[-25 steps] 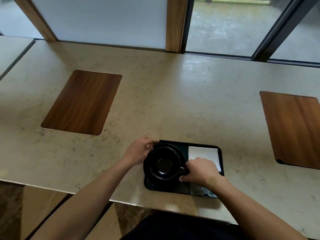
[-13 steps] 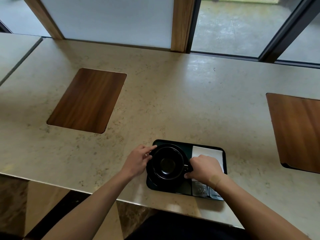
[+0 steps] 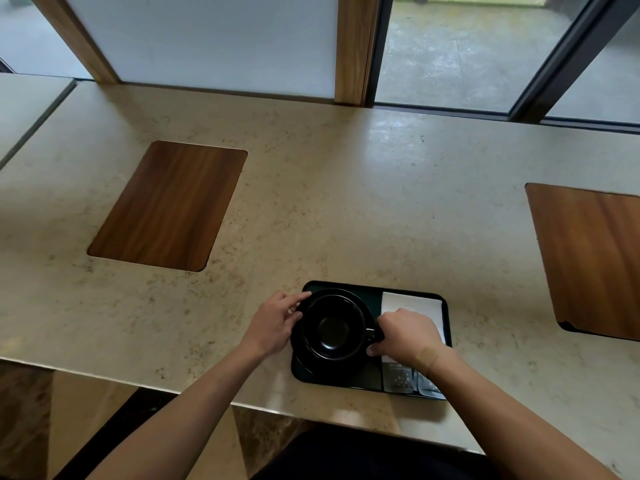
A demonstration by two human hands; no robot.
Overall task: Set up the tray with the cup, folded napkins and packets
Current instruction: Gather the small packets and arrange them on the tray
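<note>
A dark rectangular tray lies near the counter's front edge. On its left half stands a black cup on a black saucer. My left hand holds the saucer's left rim with thumb and fingers. My right hand pinches the cup's handle on the right side. A folded white napkin lies on the tray's right half, partly under my right hand. Dark packets lie at the tray's near right corner, partly hidden by my wrist.
The beige stone counter has a wooden inlay at the left and another at the right. Windows with wooden and dark frames run along the far edge. A second counter adjoins at far left.
Both hands stay on the cup and saucer; my left fingers have shifted slightly along the saucer's rim. The camera view has drifted a little.
</note>
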